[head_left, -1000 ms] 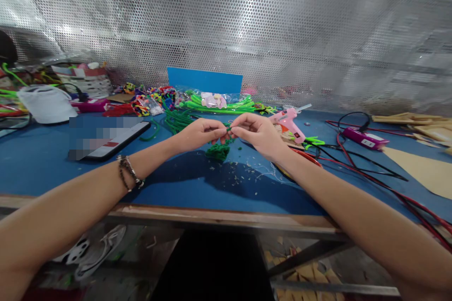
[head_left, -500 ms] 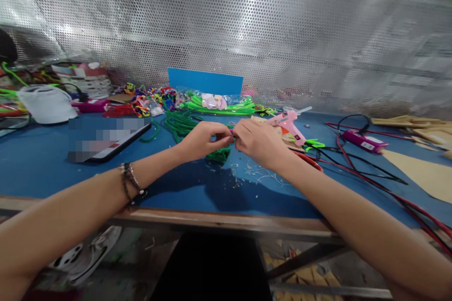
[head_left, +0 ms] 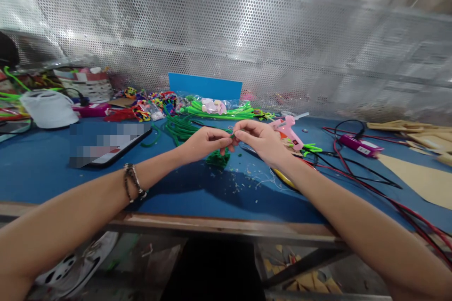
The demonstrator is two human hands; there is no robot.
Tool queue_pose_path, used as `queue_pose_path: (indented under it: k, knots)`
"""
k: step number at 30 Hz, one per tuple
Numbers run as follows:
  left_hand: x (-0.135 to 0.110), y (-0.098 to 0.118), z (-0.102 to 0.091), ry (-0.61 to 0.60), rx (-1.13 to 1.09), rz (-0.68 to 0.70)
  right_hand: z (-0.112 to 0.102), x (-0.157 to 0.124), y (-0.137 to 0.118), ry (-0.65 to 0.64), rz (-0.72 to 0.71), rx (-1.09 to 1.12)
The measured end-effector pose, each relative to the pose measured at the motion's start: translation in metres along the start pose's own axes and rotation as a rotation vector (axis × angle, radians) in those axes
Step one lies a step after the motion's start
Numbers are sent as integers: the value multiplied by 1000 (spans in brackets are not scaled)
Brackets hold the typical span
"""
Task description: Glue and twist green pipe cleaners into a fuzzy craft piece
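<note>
Both my hands meet above the blue table (head_left: 52, 169), pinching a dark green pipe-cleaner piece (head_left: 218, 157) that hangs down between them. My left hand (head_left: 205, 142), with a beaded bracelet on its wrist, has its fingers closed on the piece's top. My right hand (head_left: 259, 139) pinches the same spot from the right, fingertips almost touching the left ones. The bunched lower part of the green piece rests on or just above the table.
A pink glue gun (head_left: 287, 128) lies right of my hands, among red and black cables (head_left: 367, 174). Green pipe cleaners (head_left: 215, 112) and colourful bits lie behind. A phone (head_left: 106, 143) and a white container (head_left: 49, 109) sit left. Perforated metal wall at back.
My hands dipped towards the table half a second ago and have lifted slightly again, still pinching the green piece. The view has tilted a little.
</note>
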State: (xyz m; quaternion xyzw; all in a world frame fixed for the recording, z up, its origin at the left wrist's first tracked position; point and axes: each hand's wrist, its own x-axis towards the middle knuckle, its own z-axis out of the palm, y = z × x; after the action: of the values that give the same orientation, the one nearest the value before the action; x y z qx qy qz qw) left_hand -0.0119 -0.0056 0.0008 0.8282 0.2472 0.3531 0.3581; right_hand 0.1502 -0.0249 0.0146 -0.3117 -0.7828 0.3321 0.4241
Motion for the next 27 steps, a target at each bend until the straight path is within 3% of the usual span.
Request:
queue_pose_path:
  k: [4,11,15,17,22,25,27]
  knots:
    - [1,-7,-1,21,25,-48,-4,-1,-1,4,-24,-282]
    - [0,4,-2,48,24,-45,-4,-6,-15,-62,-325,-961]
    - [-1,10,-4,-5,58,-38,2,-9,-21,-65,-293,-1200]
    - [-2,9,-4,-23,45,-34,2,-9,-20,-30,-268,-1046]
    - [-2,4,-4,-54,-97,-12,0,-5,-15,36,-23,-281]
    - [-2,3,-4,-72,-148,-9,3,-5,-12,28,41,-81]
    - [-2,3,-4,-59,-135,-15,4,-5,-11,41,31,-74]
